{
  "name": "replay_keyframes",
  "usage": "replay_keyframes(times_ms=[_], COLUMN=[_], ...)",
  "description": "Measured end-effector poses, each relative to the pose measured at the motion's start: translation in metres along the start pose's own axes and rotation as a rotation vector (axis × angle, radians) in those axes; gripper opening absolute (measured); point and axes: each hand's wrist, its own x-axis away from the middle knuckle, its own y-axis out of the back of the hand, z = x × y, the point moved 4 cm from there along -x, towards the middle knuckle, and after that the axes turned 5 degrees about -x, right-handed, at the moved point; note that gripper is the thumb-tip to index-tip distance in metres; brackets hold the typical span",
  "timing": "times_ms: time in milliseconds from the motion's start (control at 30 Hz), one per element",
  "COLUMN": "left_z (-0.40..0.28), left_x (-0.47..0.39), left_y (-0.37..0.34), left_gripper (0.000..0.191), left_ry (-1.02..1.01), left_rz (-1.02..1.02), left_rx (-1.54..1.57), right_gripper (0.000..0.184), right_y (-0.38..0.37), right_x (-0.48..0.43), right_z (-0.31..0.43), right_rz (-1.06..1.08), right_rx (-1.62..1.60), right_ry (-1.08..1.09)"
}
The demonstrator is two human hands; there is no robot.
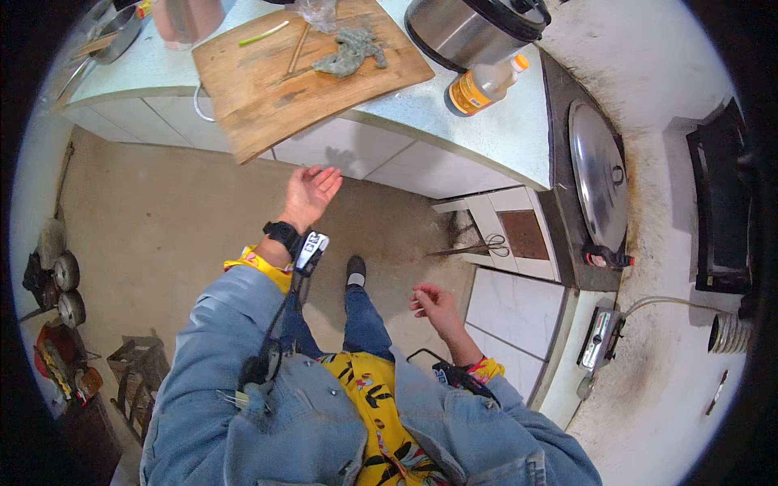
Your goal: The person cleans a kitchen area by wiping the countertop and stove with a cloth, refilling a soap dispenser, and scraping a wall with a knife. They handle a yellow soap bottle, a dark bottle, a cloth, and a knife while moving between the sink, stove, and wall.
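My left hand [312,197] is held out palm up over the floor, just below the near corner of a wooden cutting board [267,103]. It holds nothing, and its fingers are slightly apart. Lower and to the right, my right hand [434,307] hangs beside the tiled stove base with loosely curled fingers; nothing shows in it. The board juts past the edge of the counter [146,76]. On it lie a length of scallion [263,33], wooden chopsticks [298,48], a crumpled grey-green rag [351,53] and a clear plastic bag [319,13].
An orange-capped bottle [486,88] stands by a steel electric cooker [471,33]. A round metal lid [598,173] covers part of the stove at right. Scissor-handled tongs [480,248] stick out near the stove opening. A wooden stool [137,370] sits at lower left.
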Motion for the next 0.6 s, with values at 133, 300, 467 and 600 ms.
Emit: replay_keyframes(times_ms=[133, 300, 467, 600], left_z=[0.055, 0.096, 0.119, 0.132], left_x=[-0.064, -0.110, -0.147, -0.160], left_y=[-0.043, -0.086, -0.109, -0.116], left_gripper=[0.050, 0.047, 0.042, 0.040], left_ry=[0.023, -0.014, -0.001, -0.003], left_rz=[-0.034, -0.129, -0.199, -0.213], left_rx=[0.196, 0.252, 0.297, 0.321], right_gripper=[0.024, 0.023, 0.023, 0.021], right_y=[0.029, 0.077, 0.125, 0.146], right_x=[-0.027, -0.042, -0.056, -0.067], right_z=[-0.014, -0.017, -0.015, -0.018], right_rz=[0.010, -0.054, -0.099, -0.123], right_rx=[-0.040, -0.098, -0.155, -0.129], right_ry=[-0.006, -0.099, -0.105, -0.118])
